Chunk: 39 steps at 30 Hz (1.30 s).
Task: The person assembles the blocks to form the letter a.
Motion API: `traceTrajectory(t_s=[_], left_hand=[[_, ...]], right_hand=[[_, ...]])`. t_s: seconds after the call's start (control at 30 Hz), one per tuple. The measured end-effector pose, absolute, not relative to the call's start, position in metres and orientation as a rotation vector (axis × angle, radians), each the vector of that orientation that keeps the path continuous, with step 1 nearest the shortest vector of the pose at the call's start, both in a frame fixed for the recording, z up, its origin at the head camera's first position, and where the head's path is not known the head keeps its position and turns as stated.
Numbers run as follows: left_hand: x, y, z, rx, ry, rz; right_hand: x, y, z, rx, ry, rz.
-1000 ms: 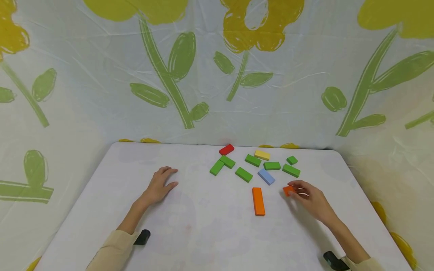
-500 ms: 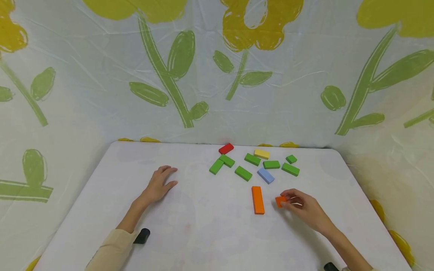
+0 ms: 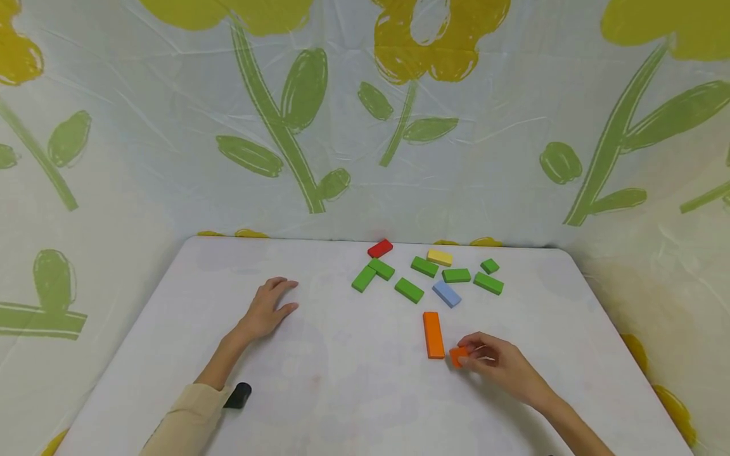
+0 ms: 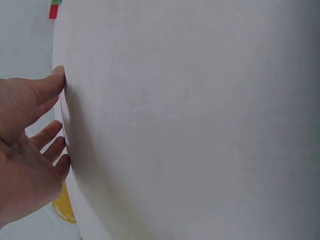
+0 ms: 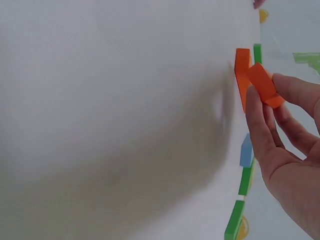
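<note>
- Your right hand (image 3: 504, 370) pinches the small orange block (image 3: 459, 356) between thumb and fingers, probably by one end so the other points freely leftward.
- That block appears raised off the tabletop (image 3: 342, 399), just beside the near end of the long orange block (image 3: 433, 335); the head view shows a gap.
- The long block lies flat, likely for steadiness, running away from you.
- Your left hand (image 3: 265, 313) is empty, fingers loose, perhaps kept clear of the right's work.
- The blue block (image 3: 447, 294) and green blocks (image 3: 409, 290) lie farther back, seemingly leaving you room.
</note>
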<state>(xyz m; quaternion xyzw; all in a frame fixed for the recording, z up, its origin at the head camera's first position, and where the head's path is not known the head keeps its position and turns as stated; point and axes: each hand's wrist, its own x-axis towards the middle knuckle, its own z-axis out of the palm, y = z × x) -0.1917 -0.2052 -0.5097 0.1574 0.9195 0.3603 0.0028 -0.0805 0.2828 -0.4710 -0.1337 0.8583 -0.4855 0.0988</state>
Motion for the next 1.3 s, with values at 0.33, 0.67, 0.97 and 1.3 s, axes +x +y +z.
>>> traceTrajectory(t_s=[0.33, 0.67, 0.97, 1.3], left_hand=[[-0.191, -0.205, -0.51, 0.5, 2.893, 1.137], [-0.19, -0.204, -0.509, 0.501, 2.908, 1.122], [-0.188, -0.195, -0.506, 0.409, 2.876, 1.184], [-0.186, -0.165, -0.498, 0.39, 2.859, 1.304]], right_hand=[[-0.077, 0.277, -0.478, -0.34, 2.394, -1.381], [-0.075, 0.266, -0.48, -0.352, 2.48, -1.318], [-0.079, 0.261, -0.482, -0.318, 2.533, -1.236], [-0.08, 0.258, -0.48, -0.292, 2.511, -1.274]])
